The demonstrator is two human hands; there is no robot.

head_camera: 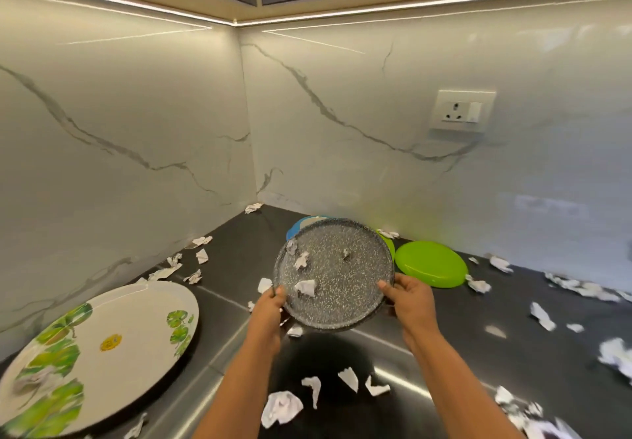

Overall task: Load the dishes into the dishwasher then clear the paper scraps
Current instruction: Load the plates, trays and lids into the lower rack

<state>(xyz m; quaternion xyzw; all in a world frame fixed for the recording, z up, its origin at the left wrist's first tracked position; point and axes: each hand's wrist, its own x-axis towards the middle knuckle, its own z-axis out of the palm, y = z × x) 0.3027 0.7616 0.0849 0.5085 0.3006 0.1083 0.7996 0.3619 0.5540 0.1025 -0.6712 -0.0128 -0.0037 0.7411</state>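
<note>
Dark counter (pixel 461 329) in a marble-walled corner is littered with paper scraps (pixel 282 408). Both hands, left hand (pixel 270 305) and right hand (pixel 408 296), grip a speckled grey plate (pixel 337 284) by its opposite edges, lifted above the counter with scraps on it. Near it lie a green plate (pixel 431 264) and a big leaf-patterned plate (pixel 113 346).

The held plate (pixel 337 274) is gripped over the tabletop (pixel 478 336), its rim taken at 8 o'clock by the left hand (pixel 272 305) and at 4 o'clock by the right hand (pixel 408 296). Paper scraps (pixel 305 287) are carried on it. With the held plate taken as the dial's centre, a second plate (pixel 295 228) is partly hidden behind it at 11 o'clock. A third plate (pixel 431 263) is laid at 2 o'clock, and a fourth plate (pixel 390 250) is tucked between the two. A large platter (pixel 102 346) is set at 8 o'clock, beside the left wall (pixel 119 130). Further scraps are scattered at 4, 6 and 10 o'clock. A socket (pixel 461 110) is mounted on the right wall (pixel 376 96) at 1 o'clock.
</note>
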